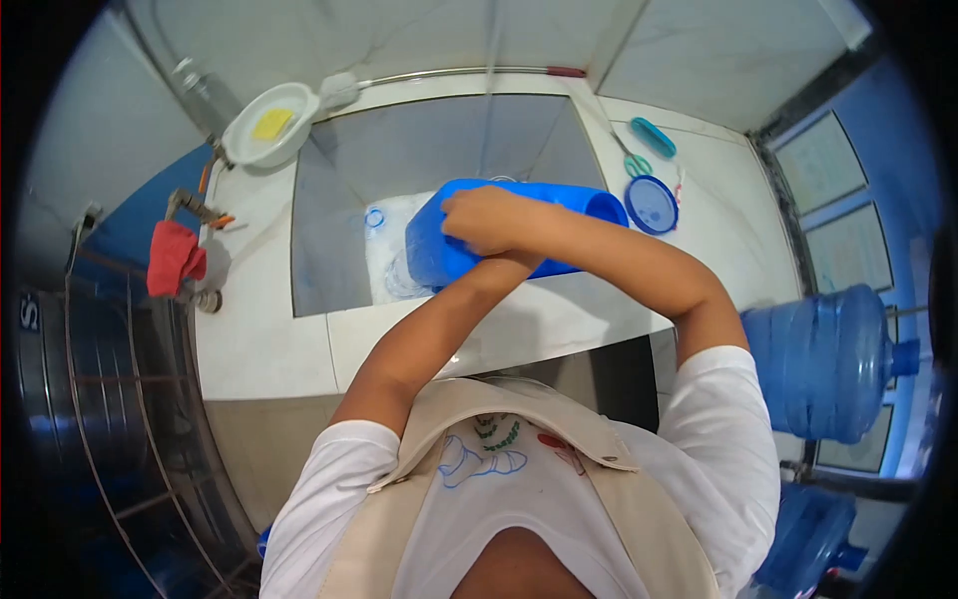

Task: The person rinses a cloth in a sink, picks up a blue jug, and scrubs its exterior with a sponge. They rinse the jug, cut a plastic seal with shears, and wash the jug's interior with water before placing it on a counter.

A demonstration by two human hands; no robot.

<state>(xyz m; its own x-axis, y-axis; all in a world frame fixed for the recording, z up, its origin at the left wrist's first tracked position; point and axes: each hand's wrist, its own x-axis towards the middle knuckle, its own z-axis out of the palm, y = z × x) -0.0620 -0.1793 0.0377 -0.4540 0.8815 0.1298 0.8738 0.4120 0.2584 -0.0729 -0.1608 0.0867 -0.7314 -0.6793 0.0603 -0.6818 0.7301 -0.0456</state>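
container: blue plastic tub (559, 225) is lying on its side over the grey sink basin (329, 240), mouth pointing right
right hand (487, 220): is pressing on the tub's upper wall, fingers curled; can't tell if they're clasping anything
left hand: is sitting hidden under the right forearm; can't tell its state
nearby: round blue lid (651, 204) is lying on the white counter (718, 215) just right of the tub

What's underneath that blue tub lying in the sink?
Around the blue tub the sink floor shows pale and wet, with a small blue ring beside it. Directly beneath is covered by the tub and the right hand.
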